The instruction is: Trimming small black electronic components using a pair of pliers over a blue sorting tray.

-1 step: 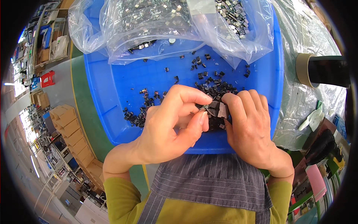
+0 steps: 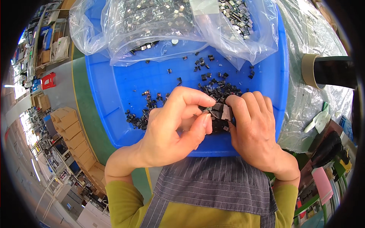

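Over the near part of a blue bin [image 2: 262, 91], my left hand [image 2: 171, 129] is closed, thumb and forefinger around a small dark piece [image 2: 207, 109] mostly hidden by the fingertips. Close beside it, my right hand [image 2: 253, 125] is curled, its fingers and thumb gripping a small dark block with a light grey face [image 2: 227, 112]. Whether the two pieces touch, I cannot tell. Beneath and behind my hands lies a heap of small black pieces [image 2: 220, 89]. Another loose pile [image 2: 138, 119] sits to the left of my left hand.
Clear plastic bags [image 2: 152, 22] holding many small dark and silvery pieces fill the bin's far end. On the right, plastic sheeting [image 2: 311, 34] covers a surface with a tape roll [image 2: 310, 71] and a white glove [image 2: 318, 121]. Cardboard boxes [image 2: 72, 131] stand at left.
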### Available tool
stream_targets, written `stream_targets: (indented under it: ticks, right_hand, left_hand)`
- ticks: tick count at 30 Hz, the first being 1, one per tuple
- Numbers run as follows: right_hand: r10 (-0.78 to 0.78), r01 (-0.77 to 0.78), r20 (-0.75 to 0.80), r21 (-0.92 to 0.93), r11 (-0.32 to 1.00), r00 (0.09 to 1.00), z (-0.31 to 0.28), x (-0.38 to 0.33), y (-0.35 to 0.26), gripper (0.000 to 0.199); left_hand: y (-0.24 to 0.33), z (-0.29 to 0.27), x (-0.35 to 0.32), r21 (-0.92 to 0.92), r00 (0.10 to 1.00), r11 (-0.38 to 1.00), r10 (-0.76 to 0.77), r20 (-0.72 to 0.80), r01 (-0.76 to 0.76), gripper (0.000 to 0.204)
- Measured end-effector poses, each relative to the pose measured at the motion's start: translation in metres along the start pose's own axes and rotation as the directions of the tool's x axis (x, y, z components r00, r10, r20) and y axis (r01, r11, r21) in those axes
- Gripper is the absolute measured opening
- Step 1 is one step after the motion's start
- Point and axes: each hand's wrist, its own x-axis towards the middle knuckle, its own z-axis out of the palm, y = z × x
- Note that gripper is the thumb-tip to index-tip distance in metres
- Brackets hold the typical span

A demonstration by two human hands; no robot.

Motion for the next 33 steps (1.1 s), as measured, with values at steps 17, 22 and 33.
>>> stream_targets:
  ticks: [17,22,33]
  right_hand:
    - [-0.013,-0.036,0.142,0.341,0.939,0.99,-0.001,0.001,0.004,0.026]
    - [0.004,-0.043,0.123,0.316,0.948,0.992,-0.002,0.002,0.002,0.029]
    - [0.001,0.0,-0.023,0.043,0.999,1.0,0.005,0.001,0.001,0.023]
  left_hand:
    - [0.0,0.002,-0.001,-0.126,0.999,0.991,-0.033,0.009,0.034,0.023]
    - [0.001,0.001,0.0,-0.173,0.999,0.984,-0.043,0.019,0.045,0.023]
    - [-0.002,0.003,0.0,-0.033,1.0,0.999,-0.008,0.001,0.008,0.026]
